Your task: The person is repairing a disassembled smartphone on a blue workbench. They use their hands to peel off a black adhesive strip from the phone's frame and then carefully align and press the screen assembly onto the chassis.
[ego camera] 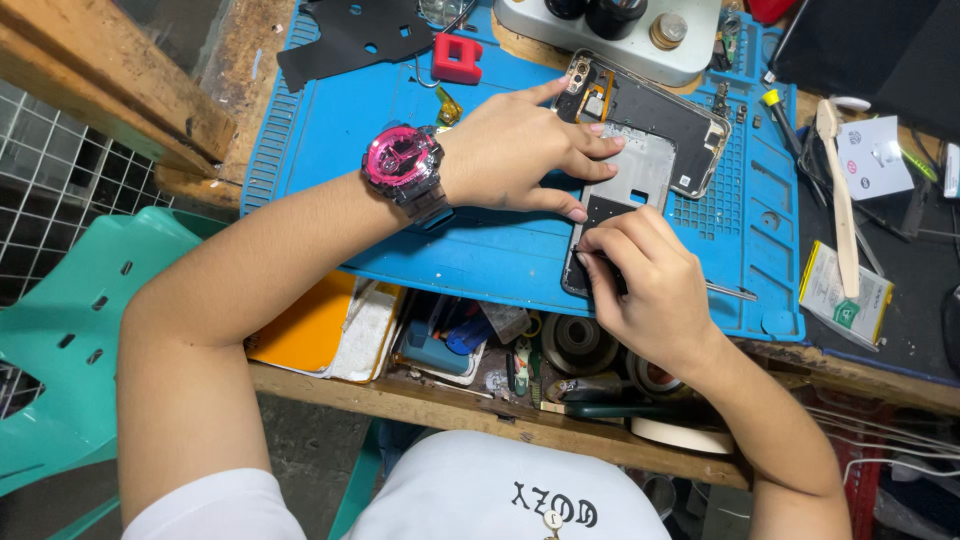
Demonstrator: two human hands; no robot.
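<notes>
— What's nearest us, low in the frame?

— The open drawer [480, 345] under the desk [860, 375], full of tape rolls and tools.

— And the hands?

— The right hand [650, 290], just right of centre, is pinched narrow on thin tweezers [730, 291] at the lower edge of the opened phone [655, 150]. The left hand [520, 150], with a pink watch [402, 160], lies spread flat on the phone.

— Where's the phone?

— On the blue mat [500, 250], upper centre. Farther up sits a red block [457, 57].
</notes>
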